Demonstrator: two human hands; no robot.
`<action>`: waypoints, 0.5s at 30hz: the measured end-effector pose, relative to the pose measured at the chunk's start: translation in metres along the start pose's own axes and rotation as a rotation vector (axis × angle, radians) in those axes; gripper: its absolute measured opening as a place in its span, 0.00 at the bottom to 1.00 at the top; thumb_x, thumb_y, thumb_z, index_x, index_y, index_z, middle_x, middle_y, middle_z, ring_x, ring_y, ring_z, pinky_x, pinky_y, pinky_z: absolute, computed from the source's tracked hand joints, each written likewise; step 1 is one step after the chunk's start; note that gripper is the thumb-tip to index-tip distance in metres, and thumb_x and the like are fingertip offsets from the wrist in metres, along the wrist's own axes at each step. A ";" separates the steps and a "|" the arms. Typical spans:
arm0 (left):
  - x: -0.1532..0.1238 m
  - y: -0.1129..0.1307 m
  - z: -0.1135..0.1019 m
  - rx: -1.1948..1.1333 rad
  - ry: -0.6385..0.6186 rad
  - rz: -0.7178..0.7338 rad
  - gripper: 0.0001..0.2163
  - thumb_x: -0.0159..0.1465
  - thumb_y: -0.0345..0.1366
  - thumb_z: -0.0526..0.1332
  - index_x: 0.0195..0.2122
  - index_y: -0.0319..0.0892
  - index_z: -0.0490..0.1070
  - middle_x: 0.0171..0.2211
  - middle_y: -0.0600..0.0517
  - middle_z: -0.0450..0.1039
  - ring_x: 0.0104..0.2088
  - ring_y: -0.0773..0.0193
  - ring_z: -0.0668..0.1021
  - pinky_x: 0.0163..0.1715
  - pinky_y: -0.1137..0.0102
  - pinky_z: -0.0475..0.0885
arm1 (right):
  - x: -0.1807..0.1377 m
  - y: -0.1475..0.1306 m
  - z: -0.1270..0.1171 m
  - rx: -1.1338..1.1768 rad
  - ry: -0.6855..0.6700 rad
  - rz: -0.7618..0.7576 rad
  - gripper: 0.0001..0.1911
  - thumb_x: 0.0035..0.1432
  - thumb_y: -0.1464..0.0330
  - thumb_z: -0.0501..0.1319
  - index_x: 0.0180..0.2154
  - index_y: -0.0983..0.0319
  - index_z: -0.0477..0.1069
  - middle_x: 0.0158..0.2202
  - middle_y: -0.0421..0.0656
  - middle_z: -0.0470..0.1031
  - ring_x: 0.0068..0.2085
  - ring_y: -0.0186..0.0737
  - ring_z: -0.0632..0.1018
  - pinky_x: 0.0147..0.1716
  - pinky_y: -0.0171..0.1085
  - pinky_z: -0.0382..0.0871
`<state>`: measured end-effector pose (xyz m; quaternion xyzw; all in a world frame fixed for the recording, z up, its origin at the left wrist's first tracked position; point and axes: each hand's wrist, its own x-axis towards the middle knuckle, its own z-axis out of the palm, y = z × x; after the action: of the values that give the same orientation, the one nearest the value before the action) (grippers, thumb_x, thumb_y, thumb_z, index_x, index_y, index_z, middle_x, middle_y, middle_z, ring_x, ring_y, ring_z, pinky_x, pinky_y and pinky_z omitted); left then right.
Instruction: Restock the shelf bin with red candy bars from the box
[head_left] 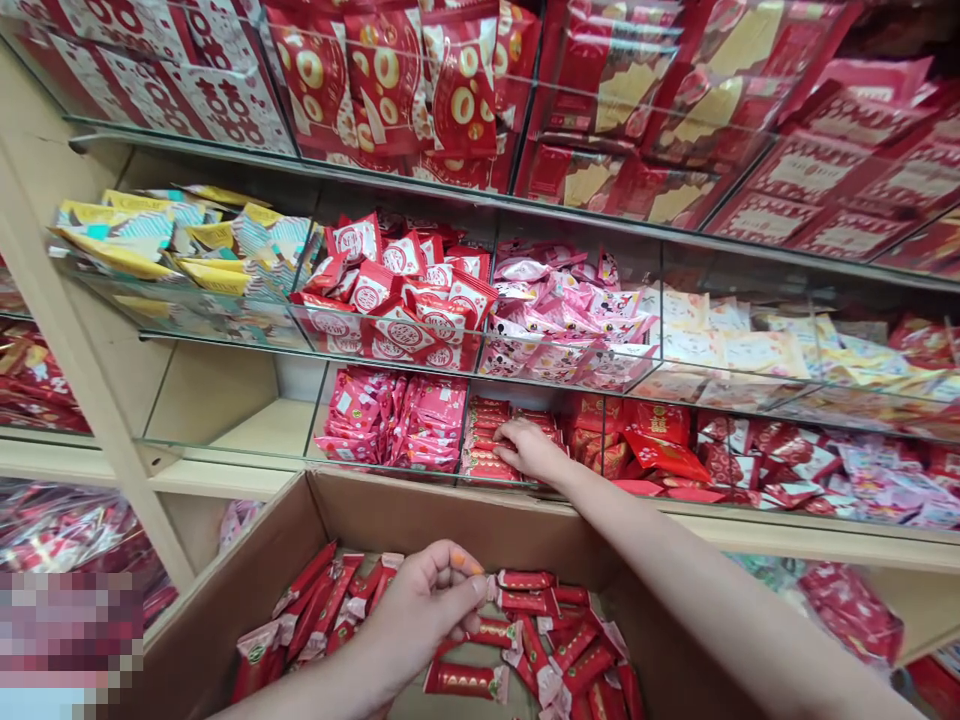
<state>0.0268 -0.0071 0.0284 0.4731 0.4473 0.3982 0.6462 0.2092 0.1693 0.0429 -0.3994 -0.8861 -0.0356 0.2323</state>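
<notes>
My left hand is inside a cardboard box, thumb and fingers curled together. Its fingertips are beside the wrapper end of a slim red snack packet; whether they grip anything is hidden. More red stick-shaped packets lie loose in the box on both sides of this hand. Reaching into a low shelf compartment, my right hand rests its slightly spread fingers on a row of similar red packets. Nothing shows held in it.
Glass-fronted shelves rise behind the box. Pink packets fill the compartment left of my right hand, and shiny red pouches are to its right. Above are red-and-white packets behind a glass lip. A wooden upright stands at left.
</notes>
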 end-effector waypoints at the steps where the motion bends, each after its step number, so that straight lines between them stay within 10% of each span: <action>1: 0.001 -0.002 -0.001 0.022 -0.009 0.004 0.13 0.47 0.43 0.64 0.24 0.40 0.64 0.15 0.60 0.66 0.18 0.73 0.69 0.20 0.77 0.61 | -0.001 0.001 0.001 -0.008 0.006 -0.004 0.07 0.49 0.73 0.59 0.34 0.67 0.70 0.34 0.49 0.73 0.37 0.41 0.71 0.40 0.38 0.62; 15: 0.007 -0.024 -0.002 0.200 -0.159 -0.111 0.11 0.49 0.41 0.61 0.26 0.41 0.60 0.19 0.60 0.62 0.20 0.71 0.67 0.22 0.75 0.61 | 0.003 0.008 0.009 0.011 0.100 -0.029 0.04 0.51 0.71 0.60 0.31 0.65 0.70 0.31 0.46 0.73 0.33 0.38 0.72 0.36 0.35 0.63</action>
<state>0.0291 -0.0061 0.0038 0.5397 0.4575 0.2766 0.6503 0.2096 0.1791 0.0350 -0.3831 -0.8793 -0.0538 0.2779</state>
